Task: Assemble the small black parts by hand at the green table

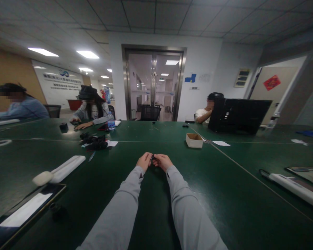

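Both my arms stretch out over the dark green table, and my hands meet near its middle. My left hand and my right hand are closed on a small black object between their fingertips. Its kind is too small to make out, and the fingers partly cover it. Ahead and to the right of my hands stands a small open cardboard box.
Left of me lie a tablet, a long white device, a small black cylinder and a pen. Black gear and a water bottle stand farther off. A monitor is at right. Several people sit around.
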The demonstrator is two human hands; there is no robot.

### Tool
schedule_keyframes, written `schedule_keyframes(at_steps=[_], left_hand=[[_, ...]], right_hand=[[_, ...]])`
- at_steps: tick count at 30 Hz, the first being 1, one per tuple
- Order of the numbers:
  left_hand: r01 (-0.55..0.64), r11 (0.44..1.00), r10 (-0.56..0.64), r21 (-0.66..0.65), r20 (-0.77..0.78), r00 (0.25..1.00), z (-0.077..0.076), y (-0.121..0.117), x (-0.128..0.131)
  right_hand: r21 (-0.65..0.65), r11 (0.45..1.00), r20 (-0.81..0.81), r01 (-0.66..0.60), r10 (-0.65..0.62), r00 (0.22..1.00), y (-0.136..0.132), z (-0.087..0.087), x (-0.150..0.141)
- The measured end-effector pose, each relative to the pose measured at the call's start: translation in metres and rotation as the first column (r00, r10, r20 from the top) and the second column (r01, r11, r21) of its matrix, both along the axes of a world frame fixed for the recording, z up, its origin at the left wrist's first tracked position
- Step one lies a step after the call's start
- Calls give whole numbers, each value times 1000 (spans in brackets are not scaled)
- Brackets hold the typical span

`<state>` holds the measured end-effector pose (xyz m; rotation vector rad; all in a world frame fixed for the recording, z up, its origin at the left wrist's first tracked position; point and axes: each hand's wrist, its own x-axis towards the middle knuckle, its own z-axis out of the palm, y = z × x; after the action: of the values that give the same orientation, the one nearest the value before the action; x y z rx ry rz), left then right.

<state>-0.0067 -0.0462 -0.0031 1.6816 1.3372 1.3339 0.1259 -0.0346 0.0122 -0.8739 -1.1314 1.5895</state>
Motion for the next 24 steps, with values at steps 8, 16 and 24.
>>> schedule_keyframes(at_steps=[8,16,24], left_hand=[[45,999,-45,-23,25,999,0,0,1],[13,1000,-13,-12,-38,999,1,-2,1],[-19,1000,20,17,-57,998,3,-4,0]], right_hand=[[-3,1000,1,-13,13,1000,3,-2,0],[3,1000,16,-19,19,1000,5,-4,0],[-7,1000,26,-7,7,1000,2,0,1]])
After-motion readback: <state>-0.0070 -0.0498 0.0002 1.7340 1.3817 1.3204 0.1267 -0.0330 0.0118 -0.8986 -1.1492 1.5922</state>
